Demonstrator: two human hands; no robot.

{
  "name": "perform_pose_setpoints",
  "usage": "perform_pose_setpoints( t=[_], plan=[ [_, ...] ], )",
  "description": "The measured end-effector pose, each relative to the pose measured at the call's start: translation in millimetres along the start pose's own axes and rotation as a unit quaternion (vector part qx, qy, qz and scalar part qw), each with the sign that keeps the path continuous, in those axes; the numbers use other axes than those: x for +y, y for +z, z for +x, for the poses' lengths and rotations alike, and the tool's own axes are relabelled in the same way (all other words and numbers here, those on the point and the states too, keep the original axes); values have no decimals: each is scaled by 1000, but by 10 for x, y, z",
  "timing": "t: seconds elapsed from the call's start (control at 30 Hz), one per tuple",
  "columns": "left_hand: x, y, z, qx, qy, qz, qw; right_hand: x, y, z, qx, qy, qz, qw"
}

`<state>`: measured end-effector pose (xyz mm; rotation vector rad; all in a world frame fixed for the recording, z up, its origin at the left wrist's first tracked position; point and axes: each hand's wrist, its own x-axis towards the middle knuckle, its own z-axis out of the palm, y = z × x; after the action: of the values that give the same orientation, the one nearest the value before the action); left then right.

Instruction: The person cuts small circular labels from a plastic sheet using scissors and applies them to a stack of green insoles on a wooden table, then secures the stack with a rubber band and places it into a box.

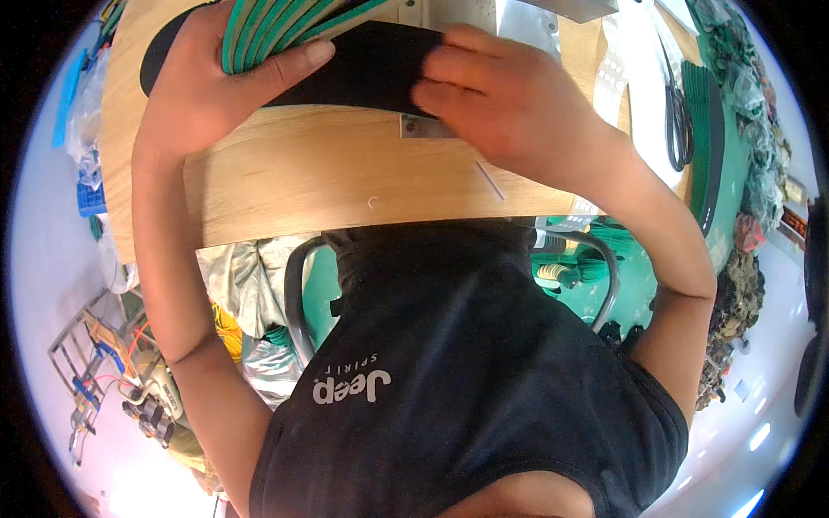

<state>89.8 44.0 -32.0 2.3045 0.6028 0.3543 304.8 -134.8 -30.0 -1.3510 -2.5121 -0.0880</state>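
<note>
— Two hands are on the work, aren't they?

— Yes. Our left hand [203, 82] is clenched round a fanned stack of green-edged insoles [281, 26], thumb lying across the top, at the far left of the wooden surface [328, 173]. Our right hand [509, 99] lies with fingers curled down, pressing on a flat black insole piece [363, 69] that rests on the surface between the two hands.

— Is the right hand gripping it?

— We judge it is pinching or pressing the near right edge; the fingertips hide the contact, so we cannot tell which.

— How do we do this well?

— We would keep the stack tight so the layers do not slide, and hold the black piece flat against the small metal plate [425, 128] just near it.

— Anything else close by?

— Scissors [676, 121] lie at the far right, well apart.
</note>
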Motion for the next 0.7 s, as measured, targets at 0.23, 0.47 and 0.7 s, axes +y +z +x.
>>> perform_pose_setpoints(
  t=[0.23, 0.47, 0.7],
  plan=[
    [33, -6, 13, -12, 1, -55, 998, 3, -21, -9, 14, 5, 14, 1000],
    [-14, -58, -12, 14, -22, -50, 998, 50, -86, -151, -6, 24, -3, 1000],
    [142, 128, 88, 36, 62, -99, 993, 64, 12, 91, 34, -20, 30, 999]
  ],
)
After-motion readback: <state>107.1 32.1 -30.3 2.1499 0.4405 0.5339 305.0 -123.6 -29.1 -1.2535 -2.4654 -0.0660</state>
